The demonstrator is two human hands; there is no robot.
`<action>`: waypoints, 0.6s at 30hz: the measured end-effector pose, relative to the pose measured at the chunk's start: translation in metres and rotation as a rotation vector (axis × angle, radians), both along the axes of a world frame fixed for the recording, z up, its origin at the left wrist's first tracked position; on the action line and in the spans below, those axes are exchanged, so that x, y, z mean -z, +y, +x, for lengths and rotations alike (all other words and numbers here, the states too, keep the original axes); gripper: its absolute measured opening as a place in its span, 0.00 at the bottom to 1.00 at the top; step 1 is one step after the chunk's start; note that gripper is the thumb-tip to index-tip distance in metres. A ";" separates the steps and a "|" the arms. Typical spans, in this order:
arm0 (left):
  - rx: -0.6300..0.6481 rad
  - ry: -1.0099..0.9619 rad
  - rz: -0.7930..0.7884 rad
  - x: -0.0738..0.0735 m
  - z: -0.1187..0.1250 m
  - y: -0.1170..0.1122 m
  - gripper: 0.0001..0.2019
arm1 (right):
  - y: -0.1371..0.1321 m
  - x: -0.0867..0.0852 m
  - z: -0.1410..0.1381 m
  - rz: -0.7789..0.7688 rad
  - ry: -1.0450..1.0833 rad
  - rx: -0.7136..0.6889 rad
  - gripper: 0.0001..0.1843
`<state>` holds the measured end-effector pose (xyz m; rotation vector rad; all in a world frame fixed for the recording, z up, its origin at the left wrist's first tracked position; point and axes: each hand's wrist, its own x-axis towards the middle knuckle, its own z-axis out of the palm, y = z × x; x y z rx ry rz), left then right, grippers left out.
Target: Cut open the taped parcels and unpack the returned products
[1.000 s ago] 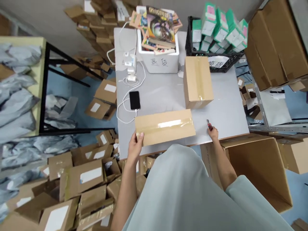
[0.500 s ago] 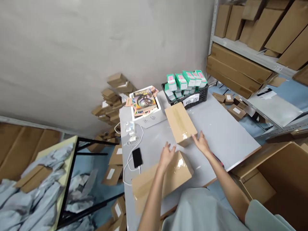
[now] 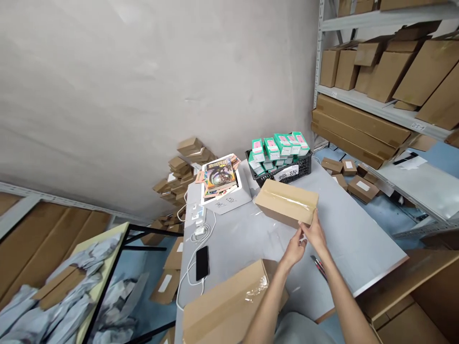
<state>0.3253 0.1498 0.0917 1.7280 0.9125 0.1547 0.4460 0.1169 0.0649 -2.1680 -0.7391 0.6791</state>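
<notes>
While our right hand [image 3: 316,235] grips the near right corner of the taped box [image 3: 287,198], our left hand [image 3: 296,248] is just beside it, fingertips up at the box's lower edge; we cannot tell whether these take any hold, as they bunch against the right thumb. The taped box lies ahead and slightly left of both hands, over the table [image 3: 355,234]; its underside is out of sight, so we cannot say whether it rests flat. Nearer us, left of the hands, is the long box [image 3: 222,306], cut off at the bottom of our view and partly covered by our left arm [image 3: 270,298]. The knife [image 3: 318,265] lies just below our right hand, its lower end hard to make out against our right arm [image 3: 342,296]. Beyond the hands, the taped box hides some of the crate [image 3: 305,167], which holds green packs [image 3: 283,144]. Farther left, books [image 3: 219,176] cover the inside of the bin [image 3: 236,200].
</notes>
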 end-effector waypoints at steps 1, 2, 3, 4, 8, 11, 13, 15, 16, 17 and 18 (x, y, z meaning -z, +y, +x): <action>0.009 -0.011 -0.015 0.001 0.004 -0.003 0.38 | 0.004 -0.002 0.017 -0.008 -0.052 -0.020 0.55; 0.016 -0.019 -0.017 0.001 0.005 -0.005 0.38 | 0.009 -0.004 0.033 -0.023 -0.101 -0.052 0.51; 0.019 -0.029 -0.003 -0.001 0.001 -0.008 0.37 | 0.016 -0.006 0.049 -0.040 -0.140 -0.086 0.46; 0.018 -0.041 0.025 -0.003 -0.006 -0.009 0.36 | 0.023 -0.008 0.064 -0.057 -0.169 -0.115 0.42; -0.102 -0.078 0.190 -0.022 -0.068 -0.009 0.30 | 0.057 -0.012 0.117 -0.089 -0.190 -0.147 0.39; -0.297 -0.038 0.306 -0.033 -0.136 -0.007 0.26 | 0.084 -0.014 0.148 -0.104 -0.191 -0.152 0.45; -0.438 0.004 0.381 -0.035 -0.182 -0.006 0.26 | 0.097 -0.014 0.160 -0.111 -0.203 -0.144 0.48; -0.561 0.058 0.462 -0.034 -0.227 -0.006 0.26 | 0.104 -0.012 0.164 -0.118 -0.221 -0.134 0.50; -0.601 0.091 0.502 -0.032 -0.249 -0.006 0.26 | 0.105 -0.009 0.163 -0.122 -0.230 -0.129 0.51; -0.630 0.128 0.535 -0.030 -0.269 -0.007 0.27 | 0.103 -0.004 0.160 -0.122 -0.237 -0.119 0.52; -0.660 0.168 0.570 -0.029 -0.288 -0.007 0.28 | 0.099 0.003 0.155 -0.118 -0.244 -0.101 0.55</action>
